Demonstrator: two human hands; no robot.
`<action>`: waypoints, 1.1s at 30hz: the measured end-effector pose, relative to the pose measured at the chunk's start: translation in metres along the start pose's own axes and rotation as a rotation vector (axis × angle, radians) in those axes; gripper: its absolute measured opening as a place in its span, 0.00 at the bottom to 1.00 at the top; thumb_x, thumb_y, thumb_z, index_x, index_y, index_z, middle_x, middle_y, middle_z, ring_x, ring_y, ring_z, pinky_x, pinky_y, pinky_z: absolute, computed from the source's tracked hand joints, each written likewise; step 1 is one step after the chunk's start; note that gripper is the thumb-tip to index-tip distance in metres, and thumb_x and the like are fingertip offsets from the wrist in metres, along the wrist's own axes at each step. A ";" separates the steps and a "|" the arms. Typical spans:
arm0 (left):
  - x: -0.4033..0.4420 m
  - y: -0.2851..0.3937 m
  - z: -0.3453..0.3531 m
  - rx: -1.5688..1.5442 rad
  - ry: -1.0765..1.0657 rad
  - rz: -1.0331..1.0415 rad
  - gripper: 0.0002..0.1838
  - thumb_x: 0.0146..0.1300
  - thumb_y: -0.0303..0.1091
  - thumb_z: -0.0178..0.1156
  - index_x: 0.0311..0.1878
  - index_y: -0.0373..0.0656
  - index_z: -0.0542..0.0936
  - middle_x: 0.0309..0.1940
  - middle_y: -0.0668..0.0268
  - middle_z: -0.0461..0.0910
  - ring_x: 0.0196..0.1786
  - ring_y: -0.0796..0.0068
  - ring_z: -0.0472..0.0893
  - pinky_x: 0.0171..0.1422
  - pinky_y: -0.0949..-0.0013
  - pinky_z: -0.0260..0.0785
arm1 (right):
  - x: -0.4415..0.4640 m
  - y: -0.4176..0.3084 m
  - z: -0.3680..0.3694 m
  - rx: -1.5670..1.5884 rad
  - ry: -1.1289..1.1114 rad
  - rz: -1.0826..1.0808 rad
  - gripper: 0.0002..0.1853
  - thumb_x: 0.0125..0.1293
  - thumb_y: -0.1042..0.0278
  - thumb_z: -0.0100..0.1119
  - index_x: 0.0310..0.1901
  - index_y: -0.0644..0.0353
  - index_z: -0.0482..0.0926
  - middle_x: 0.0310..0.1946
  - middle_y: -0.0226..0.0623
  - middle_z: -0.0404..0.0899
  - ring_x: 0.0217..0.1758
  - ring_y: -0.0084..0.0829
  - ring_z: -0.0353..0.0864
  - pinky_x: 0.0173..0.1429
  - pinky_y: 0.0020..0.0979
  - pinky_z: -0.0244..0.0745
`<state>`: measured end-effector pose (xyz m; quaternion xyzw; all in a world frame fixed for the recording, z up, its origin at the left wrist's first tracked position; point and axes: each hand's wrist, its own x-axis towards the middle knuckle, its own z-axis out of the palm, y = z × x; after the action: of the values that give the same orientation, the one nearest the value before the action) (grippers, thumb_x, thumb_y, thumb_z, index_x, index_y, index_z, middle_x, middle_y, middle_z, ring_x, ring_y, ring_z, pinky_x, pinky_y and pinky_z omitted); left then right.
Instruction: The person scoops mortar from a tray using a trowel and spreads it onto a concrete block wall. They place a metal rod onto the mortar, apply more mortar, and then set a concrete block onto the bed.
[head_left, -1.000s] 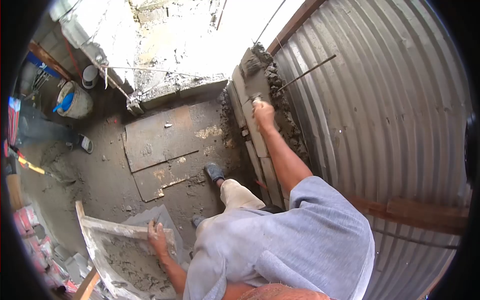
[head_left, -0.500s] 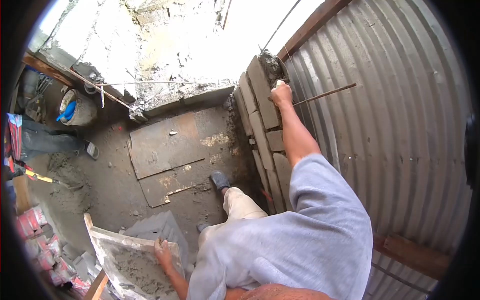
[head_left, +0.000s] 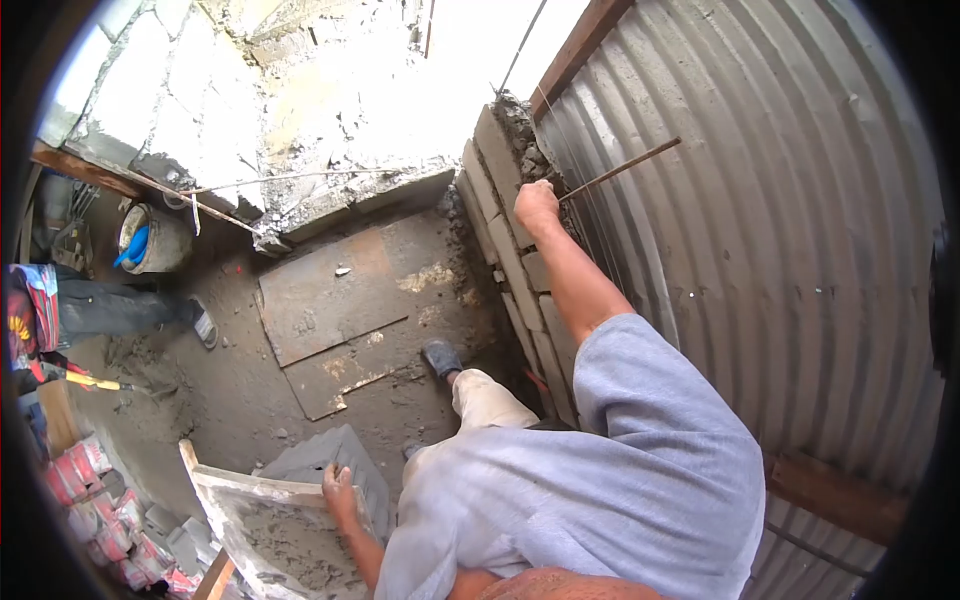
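My left hand [head_left: 340,488] is closed over the upper rim of a wooden mortar tray [head_left: 262,484], which holds wet grey mortar [head_left: 295,540]. Grey blocks [head_left: 320,455] lie just beyond that rim. My right hand [head_left: 538,203] is closed at the top of a block wall [head_left: 510,250]; whatever it grips is hidden by the fingers. Rough mortar [head_left: 517,125] covers the wall top beyond this hand. A thin metal rod [head_left: 625,168] sticks out just right of the hand, toward the corrugated sheet.
Corrugated metal sheeting [head_left: 790,220] rises at the right. Flat boards [head_left: 335,290] lie on the floor. A bucket with something blue [head_left: 165,240] stands at the left, near another person [head_left: 110,305] and a yellow-handled tool [head_left: 95,381]. Red-and-white bags [head_left: 80,475] are piled lower left.
My right hand has moved along the wall top, farther out and then slightly back toward me. My left hand stays on the tray rim. The co-worker shows more at the left.
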<state>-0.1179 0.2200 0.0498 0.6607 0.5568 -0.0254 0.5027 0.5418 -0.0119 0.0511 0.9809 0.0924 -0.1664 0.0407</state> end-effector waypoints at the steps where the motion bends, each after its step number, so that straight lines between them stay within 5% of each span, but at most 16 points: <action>1: 0.002 -0.004 0.005 -0.033 -0.008 -0.001 0.25 0.64 0.29 0.59 0.61 0.25 0.71 0.55 0.47 0.78 0.57 0.59 0.79 0.63 0.65 0.68 | -0.005 0.000 -0.001 -0.008 0.074 0.013 0.14 0.61 0.69 0.53 0.42 0.65 0.85 0.49 0.54 0.81 0.56 0.45 0.81 0.57 0.38 0.80; 6: -0.002 0.012 0.019 0.146 0.010 0.047 0.29 0.63 0.40 0.59 0.63 0.29 0.72 0.56 0.45 0.78 0.60 0.57 0.78 0.65 0.63 0.67 | 0.004 0.024 -0.039 0.062 0.120 0.006 0.12 0.59 0.64 0.55 0.37 0.58 0.87 0.38 0.48 0.86 0.43 0.47 0.86 0.46 0.44 0.82; 7: -0.020 0.055 0.013 0.095 -0.020 -0.059 0.29 0.62 0.43 0.59 0.63 0.35 0.74 0.56 0.44 0.78 0.62 0.55 0.77 0.65 0.61 0.67 | 0.062 0.062 0.015 -0.214 0.270 -0.230 0.12 0.56 0.62 0.57 0.34 0.60 0.85 0.34 0.47 0.85 0.38 0.48 0.85 0.41 0.47 0.80; 9: -0.015 -0.012 0.013 0.168 0.095 0.090 0.28 0.61 0.44 0.61 0.61 0.37 0.76 0.56 0.45 0.78 0.60 0.51 0.78 0.64 0.58 0.69 | 0.008 0.014 -0.039 0.269 0.397 -0.092 0.08 0.55 0.63 0.58 0.27 0.58 0.82 0.27 0.43 0.83 0.29 0.50 0.80 0.31 0.47 0.71; 10: -0.023 -0.022 0.010 0.155 0.124 0.079 0.28 0.61 0.43 0.62 0.61 0.37 0.76 0.56 0.45 0.79 0.60 0.51 0.79 0.63 0.59 0.70 | 0.023 0.012 -0.038 0.353 0.298 -0.245 0.07 0.55 0.65 0.58 0.27 0.57 0.83 0.27 0.41 0.83 0.30 0.48 0.80 0.35 0.45 0.75; 11: -0.027 -0.043 0.009 0.069 0.174 0.092 0.29 0.60 0.43 0.63 0.61 0.36 0.75 0.54 0.46 0.80 0.58 0.50 0.79 0.62 0.59 0.71 | 0.037 0.015 -0.029 -0.435 0.445 -0.635 0.09 0.53 0.65 0.57 0.26 0.59 0.85 0.33 0.45 0.85 0.41 0.48 0.84 0.45 0.44 0.78; 12: -0.038 -0.055 0.006 0.063 0.252 0.099 0.26 0.60 0.44 0.63 0.57 0.36 0.78 0.51 0.46 0.81 0.56 0.50 0.80 0.59 0.58 0.72 | 0.071 0.022 -0.007 -0.610 0.305 -0.604 0.16 0.55 0.63 0.53 0.37 0.65 0.84 0.44 0.52 0.84 0.51 0.52 0.81 0.53 0.47 0.74; 13: -0.048 -0.067 0.003 0.062 0.316 0.120 0.23 0.60 0.44 0.64 0.52 0.37 0.81 0.48 0.46 0.82 0.53 0.49 0.81 0.57 0.57 0.73 | 0.068 0.017 0.023 0.070 0.592 -0.554 0.21 0.58 0.63 0.52 0.50 0.67 0.79 0.50 0.53 0.81 0.56 0.51 0.78 0.58 0.46 0.71; 15: -0.079 -0.074 -0.013 0.078 0.331 -0.003 0.19 0.60 0.44 0.64 0.47 0.37 0.82 0.46 0.46 0.82 0.50 0.49 0.81 0.54 0.57 0.73 | -0.058 -0.063 -0.006 0.478 0.374 -0.395 0.26 0.61 0.60 0.53 0.60 0.64 0.74 0.53 0.55 0.79 0.58 0.53 0.76 0.61 0.46 0.68; 16: -0.094 -0.079 -0.019 0.100 0.282 -0.080 0.17 0.60 0.43 0.64 0.41 0.38 0.84 0.43 0.47 0.82 0.47 0.49 0.82 0.51 0.56 0.73 | -0.079 -0.080 0.016 0.534 0.375 -0.499 0.26 0.62 0.61 0.55 0.61 0.64 0.74 0.47 0.50 0.81 0.48 0.43 0.82 0.52 0.41 0.75; 18: -0.115 -0.111 -0.020 0.021 0.269 -0.190 0.14 0.60 0.39 0.63 0.39 0.37 0.85 0.45 0.49 0.83 0.49 0.50 0.81 0.53 0.61 0.72 | -0.182 -0.140 0.033 0.963 0.025 -0.563 0.14 0.66 0.69 0.55 0.50 0.63 0.79 0.30 0.31 0.77 0.28 0.20 0.73 0.30 0.26 0.69; 20: -0.131 -0.148 -0.018 0.030 0.354 0.085 0.14 0.58 0.38 0.62 0.42 0.38 0.85 0.44 0.47 0.82 0.50 0.50 0.81 0.53 0.56 0.72 | -0.272 -0.182 0.033 0.874 -0.370 -0.675 0.11 0.65 0.68 0.58 0.47 0.61 0.80 0.26 0.23 0.73 0.27 0.16 0.69 0.29 0.23 0.64; 23: -0.162 -0.179 -0.020 -0.147 0.413 0.033 0.21 0.57 0.37 0.61 0.53 0.36 0.81 0.49 0.46 0.82 0.55 0.50 0.80 0.59 0.57 0.71 | -0.386 -0.235 0.071 0.671 -0.856 -0.681 0.14 0.62 0.66 0.57 0.47 0.61 0.81 0.28 0.23 0.75 0.27 0.16 0.70 0.31 0.23 0.67; 29: -0.199 -0.276 -0.056 -0.220 0.288 -0.141 0.28 0.60 0.40 0.64 0.60 0.32 0.75 0.54 0.44 0.79 0.57 0.50 0.80 0.62 0.60 0.70 | -0.589 -0.332 0.148 0.308 -1.068 -1.372 0.22 0.64 0.58 0.57 0.55 0.62 0.79 0.40 0.45 0.84 0.39 0.30 0.82 0.47 0.33 0.78; 32: -0.225 -0.259 -0.111 -0.111 0.201 -0.097 0.27 0.60 0.39 0.63 0.60 0.33 0.76 0.53 0.44 0.80 0.56 0.50 0.80 0.61 0.60 0.71 | -0.640 -0.353 0.199 0.394 -1.164 -1.154 0.24 0.63 0.59 0.61 0.57 0.64 0.77 0.36 0.41 0.84 0.34 0.30 0.83 0.40 0.32 0.77; 33: -0.228 -0.270 -0.123 -0.103 0.169 0.038 0.26 0.61 0.38 0.63 0.60 0.33 0.76 0.51 0.46 0.82 0.52 0.52 0.83 0.57 0.60 0.73 | -0.647 -0.351 0.221 0.386 -0.899 -1.237 0.23 0.63 0.58 0.60 0.57 0.61 0.78 0.41 0.48 0.83 0.41 0.40 0.83 0.47 0.37 0.77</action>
<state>-0.4742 0.1092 0.0739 0.6443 0.5851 0.0689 0.4877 -0.1976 0.1992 0.0416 0.5798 0.5656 -0.5525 -0.1968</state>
